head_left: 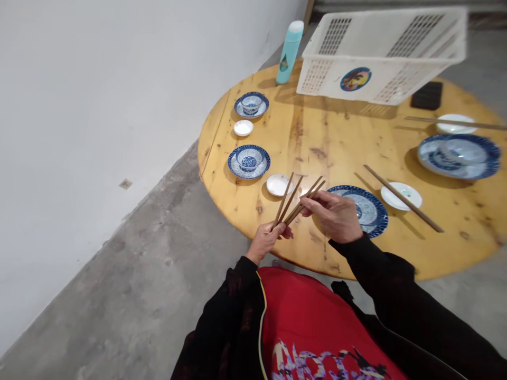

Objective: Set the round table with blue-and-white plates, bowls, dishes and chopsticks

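Note:
Several brown chopsticks [291, 201] fan out from my left hand [268, 238], which is closed round their lower ends. My right hand [333, 212] pinches two of them partway up, close to the left hand. Just behind the chopsticks lies a small white dish [279, 185]. Under and beyond my right hand is a blue-and-white plate [381, 216] with a bowl on it, partly covered by the hand. To its right, a pair of chopsticks [415, 210] rests across another small white dish [402, 196].
The round wooden table [317, 142] also bears a white plastic basket [328, 79], a turquoise bottle [290, 53] and a black flat object [426, 95]. Blue-rimmed plates with bowls stand at left [233, 171] and right [493, 158]. A white wall [138, 79] rises at left.

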Demonstrator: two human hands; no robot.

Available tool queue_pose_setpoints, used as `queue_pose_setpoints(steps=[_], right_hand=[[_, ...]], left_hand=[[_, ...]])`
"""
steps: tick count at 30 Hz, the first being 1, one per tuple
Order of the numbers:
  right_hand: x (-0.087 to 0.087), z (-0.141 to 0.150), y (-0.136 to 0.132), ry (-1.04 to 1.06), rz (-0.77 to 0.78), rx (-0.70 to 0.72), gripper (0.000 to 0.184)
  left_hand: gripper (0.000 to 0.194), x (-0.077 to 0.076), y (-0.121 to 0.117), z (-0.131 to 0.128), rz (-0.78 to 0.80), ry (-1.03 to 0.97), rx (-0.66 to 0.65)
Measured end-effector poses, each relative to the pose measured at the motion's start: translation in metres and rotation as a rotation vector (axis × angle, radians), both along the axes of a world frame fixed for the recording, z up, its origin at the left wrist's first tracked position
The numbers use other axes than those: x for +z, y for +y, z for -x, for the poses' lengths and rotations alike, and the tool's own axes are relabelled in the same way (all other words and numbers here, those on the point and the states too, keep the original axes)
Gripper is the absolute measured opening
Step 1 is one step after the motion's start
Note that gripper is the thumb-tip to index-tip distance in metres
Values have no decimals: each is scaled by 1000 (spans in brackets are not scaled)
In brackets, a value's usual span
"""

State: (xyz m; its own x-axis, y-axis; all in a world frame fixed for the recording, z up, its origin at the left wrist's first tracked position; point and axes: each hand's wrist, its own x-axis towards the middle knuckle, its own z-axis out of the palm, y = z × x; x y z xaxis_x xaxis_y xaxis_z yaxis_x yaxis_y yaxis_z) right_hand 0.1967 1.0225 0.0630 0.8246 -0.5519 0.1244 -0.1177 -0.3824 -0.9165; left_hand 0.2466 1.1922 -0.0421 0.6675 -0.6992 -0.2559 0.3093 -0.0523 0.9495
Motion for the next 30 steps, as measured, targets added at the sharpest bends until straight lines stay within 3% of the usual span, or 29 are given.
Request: queue_pose_setpoints(steps=[6, 12, 17, 22, 30], right_hand=[[-5, 3, -6, 11, -85, 1, 27], [2, 4, -3, -18, -81, -6, 21], [15, 3, -2, -38, 42, 55, 15], [22, 3, -2, -57, 165, 65, 13], [2, 17, 12, -64, 433, 83, 14]], left_hand=[[56, -2, 3, 3, 18, 56, 47], [57, 3, 4, 5, 16, 37, 40], [55, 14, -3, 1, 42, 18, -113], [46, 17, -12, -21, 60, -71, -238], [29, -3, -26, -41, 47, -191, -325]])
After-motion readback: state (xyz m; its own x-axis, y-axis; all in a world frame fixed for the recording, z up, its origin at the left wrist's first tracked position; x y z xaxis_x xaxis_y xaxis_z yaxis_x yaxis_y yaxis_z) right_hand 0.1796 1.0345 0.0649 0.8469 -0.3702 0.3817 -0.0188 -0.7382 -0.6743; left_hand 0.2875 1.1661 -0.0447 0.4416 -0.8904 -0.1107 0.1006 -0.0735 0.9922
